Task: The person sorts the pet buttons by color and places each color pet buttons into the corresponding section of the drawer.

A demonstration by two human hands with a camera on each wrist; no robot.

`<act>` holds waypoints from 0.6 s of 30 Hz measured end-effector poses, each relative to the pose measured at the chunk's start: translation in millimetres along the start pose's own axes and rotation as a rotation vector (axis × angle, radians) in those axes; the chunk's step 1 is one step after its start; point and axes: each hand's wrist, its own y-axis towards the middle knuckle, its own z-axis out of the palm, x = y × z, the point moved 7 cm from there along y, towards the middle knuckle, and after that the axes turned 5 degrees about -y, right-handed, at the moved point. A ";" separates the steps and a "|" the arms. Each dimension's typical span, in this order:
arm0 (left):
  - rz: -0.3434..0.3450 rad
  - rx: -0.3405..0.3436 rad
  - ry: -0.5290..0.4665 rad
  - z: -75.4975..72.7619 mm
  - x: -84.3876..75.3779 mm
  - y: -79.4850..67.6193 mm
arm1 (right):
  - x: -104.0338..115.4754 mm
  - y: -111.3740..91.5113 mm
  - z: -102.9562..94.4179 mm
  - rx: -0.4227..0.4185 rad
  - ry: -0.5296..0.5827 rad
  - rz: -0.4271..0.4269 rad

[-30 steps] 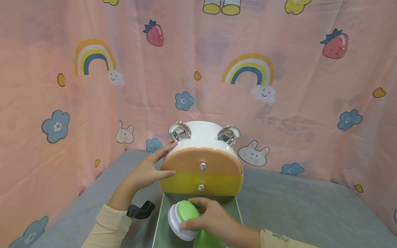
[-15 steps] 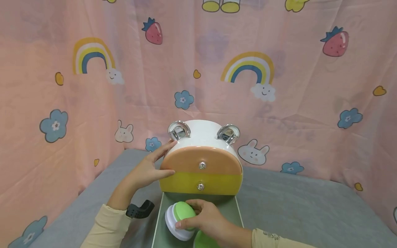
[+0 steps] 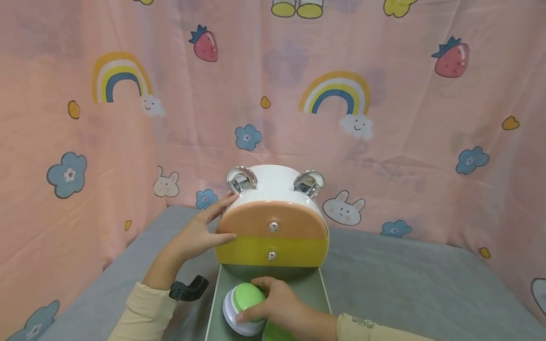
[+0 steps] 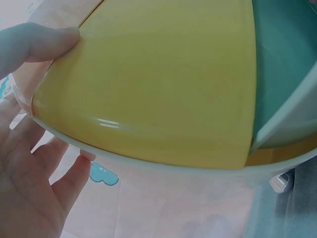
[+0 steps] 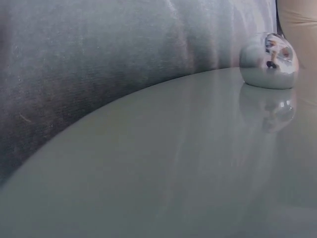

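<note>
A small white drawer cabinet stands on the table with silver round ears. My left hand rests on its left side, thumb on the front face and the other fingers spread along the side. In the left wrist view, the thumb touches the front near the seam between two drawers. The green bottom drawer is pulled out. Over it, my right hand holds a round jar with a light green dome and a white rim. A second green object shows partly below that hand.
Above the open drawer are an orange drawer and a yellow drawer, both closed. A silver knob sits on the pulled-out drawer's front. Grey cloth covers the table, and a patterned pink curtain hangs behind.
My right hand has moved the jar slightly left and down in the drawer, and the jar leans less. My left hand stays on the cabinet; the whole view has shifted a little.
</note>
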 end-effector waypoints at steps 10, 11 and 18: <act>-0.001 -0.010 0.001 -1.4 1.0 -0.5 | 4.4 -3.1 -3.1 0.031 0.037 -0.038; -0.004 -0.009 0.000 -1.2 1.5 -0.4 | 4.9 -4.9 -4.9 0.031 0.043 -0.037; -0.024 -0.007 -0.007 -0.1 4.5 0.9 | 5.2 -30.8 -16.4 0.091 0.141 -0.039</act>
